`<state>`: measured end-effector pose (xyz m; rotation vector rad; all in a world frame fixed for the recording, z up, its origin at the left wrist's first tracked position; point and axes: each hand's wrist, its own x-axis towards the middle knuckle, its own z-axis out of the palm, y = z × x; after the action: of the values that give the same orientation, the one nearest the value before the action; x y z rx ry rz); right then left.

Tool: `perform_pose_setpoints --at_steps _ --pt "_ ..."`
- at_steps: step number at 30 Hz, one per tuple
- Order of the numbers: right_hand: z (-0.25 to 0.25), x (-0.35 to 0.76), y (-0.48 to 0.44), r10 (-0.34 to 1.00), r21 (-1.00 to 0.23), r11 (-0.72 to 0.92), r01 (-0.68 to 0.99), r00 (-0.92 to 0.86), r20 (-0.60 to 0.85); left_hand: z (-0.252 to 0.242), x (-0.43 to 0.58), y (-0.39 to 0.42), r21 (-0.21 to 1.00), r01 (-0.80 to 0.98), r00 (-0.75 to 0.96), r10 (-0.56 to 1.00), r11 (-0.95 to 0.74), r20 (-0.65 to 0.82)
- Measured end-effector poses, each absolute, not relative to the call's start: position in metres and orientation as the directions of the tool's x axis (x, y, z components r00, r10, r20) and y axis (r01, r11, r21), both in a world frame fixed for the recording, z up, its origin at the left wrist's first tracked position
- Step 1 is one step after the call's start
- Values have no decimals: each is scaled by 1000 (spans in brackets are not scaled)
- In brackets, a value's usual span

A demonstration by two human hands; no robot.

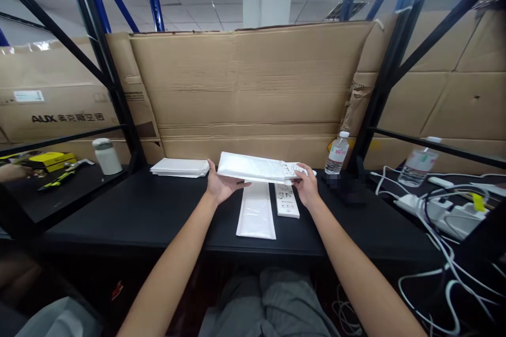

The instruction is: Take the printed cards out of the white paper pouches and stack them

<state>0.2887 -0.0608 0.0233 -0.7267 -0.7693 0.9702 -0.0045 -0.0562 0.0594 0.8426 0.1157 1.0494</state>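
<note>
My left hand [222,185] grips the left end of a white mailer envelope [251,167], held above the table with its fingers underneath. At the envelope's right end, my right hand [307,187] holds a slim white printed box [291,169]. Part of this box sits in or against the envelope's mouth; exactly how far is hidden. Below them, another white envelope [256,216] lies flat on the black table [158,216]. Beside it is a second white box [287,201] with dark print. A stack of white envelopes [179,167] lies left of my left hand.
A water bottle [338,154] stands at the back right, before a cardboard panel [245,84]. Black rack posts [379,89] frame both sides. Further right are another bottle [419,163] and white cables with power strips [446,210]. A white-lidded jar [107,157] stands left.
</note>
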Motion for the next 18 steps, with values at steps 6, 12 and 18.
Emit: perform_pose_setpoints --at_steps 6,12,18 --pt "17 301 -54 882 -809 383 -445 437 177 58 -10 -52 765 -586 571 806 267 156" --pt "16 297 -55 903 -862 359 -358 366 224 56 -1 -57 934 -272 694 719 231 25" --pt "15 285 -60 947 -897 305 -321 203 249 57 3 -62 985 -135 722 692 108 23"
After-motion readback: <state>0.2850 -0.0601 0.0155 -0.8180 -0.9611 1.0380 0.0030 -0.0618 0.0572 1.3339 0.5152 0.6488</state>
